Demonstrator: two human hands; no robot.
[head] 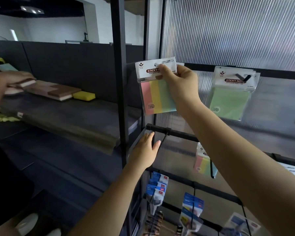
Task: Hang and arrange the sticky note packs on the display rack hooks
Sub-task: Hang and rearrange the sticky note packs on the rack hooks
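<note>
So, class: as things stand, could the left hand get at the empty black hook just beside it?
Probably yes. The left hand is open, holds nothing, and its fingers lie right by the black hook under the crossbar, with nothing between them.

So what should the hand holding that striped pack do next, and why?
Probably guide the striped pack's hang hole onto a top-row hook: the right hand pinches its header at that height, unhung, while the green pack already hangs. The left hand rests lower.
</note>
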